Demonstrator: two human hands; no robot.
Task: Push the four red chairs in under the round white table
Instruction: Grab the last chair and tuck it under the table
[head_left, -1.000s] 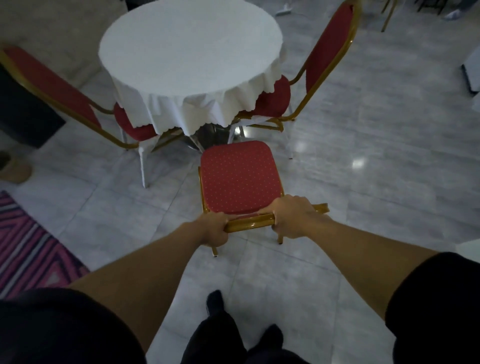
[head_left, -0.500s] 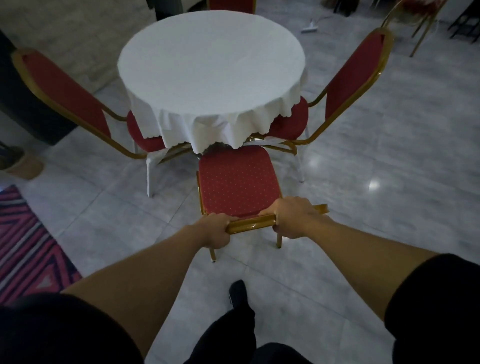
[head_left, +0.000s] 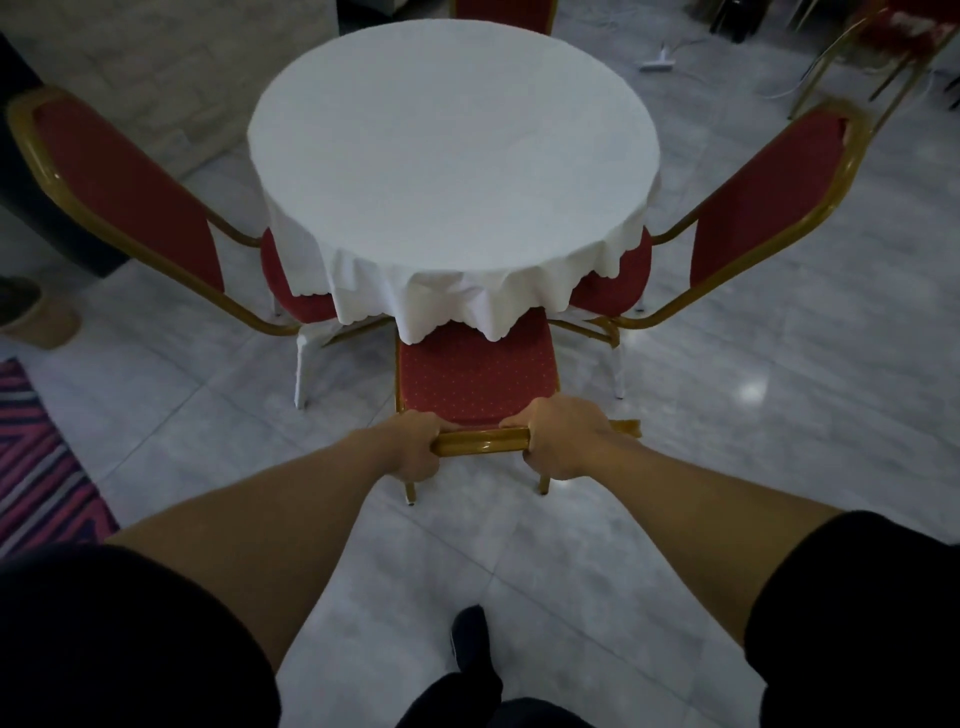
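Two hands on one chair-back rail. Fingers of the left hand (head_left: 415, 446) wrapped tight round the gold top rail (head_left: 480, 441) near its left end; fingers of the right hand (head_left: 563, 441) clamped on the same rail toward its right end. Both arms reach up from the lower frame, black sleeves at the bottom corners.

Near chair (head_left: 475, 376), centre frame: red dotted seat, front edge just under the hanging hem of the white cloth, most of the seat not yet under. Two gold rear legs stand on the grey tiled floor (head_left: 753, 467).

Round white worktop (head_left: 452, 156), upper centre. Left chair (head_left: 119, 192) and right chair (head_left: 769, 208) have their seats partly tucked beneath the cloth, backs leaning outward. Fourth chair (head_left: 501, 11) shows only as a red back at the top edge.

Striped rug (head_left: 36, 467) at the left edge. One dark shoe (head_left: 470, 644), bottom centre.
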